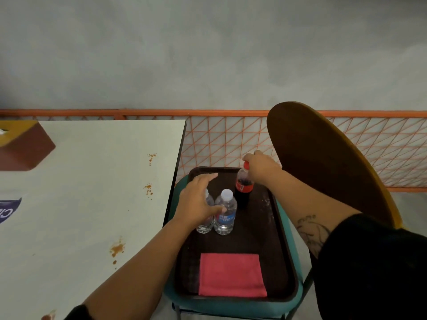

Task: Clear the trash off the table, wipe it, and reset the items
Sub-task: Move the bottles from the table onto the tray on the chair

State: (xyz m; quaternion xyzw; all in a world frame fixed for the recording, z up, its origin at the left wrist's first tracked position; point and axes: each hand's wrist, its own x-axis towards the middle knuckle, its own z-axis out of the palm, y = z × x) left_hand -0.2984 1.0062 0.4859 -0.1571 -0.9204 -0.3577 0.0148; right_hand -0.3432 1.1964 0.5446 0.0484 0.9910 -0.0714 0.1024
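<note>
Hands meet over the brown tray (260, 232) on the chair (323, 162) right of the stained bench (92, 181). Right hand (258, 166) grips the cola bottle (243, 189) at its neck. Left hand (196, 202) lies spread across two water bottles (226, 213). Best keep them upright, clear of the pink cloth (231, 274).

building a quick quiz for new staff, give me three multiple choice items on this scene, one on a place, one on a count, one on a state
1. Where is the tray? A on the table; B on the chair seat; C on the floor.
2. How many bottles stand on it? A one; B three; C five.
3. The cola bottle is: A lying down; B uncapped; C upright, capped.
Answers: B, teal seat shows under its rim; B, two water bottles plus the cola; C, red cap on, right hand grips its top.
</note>
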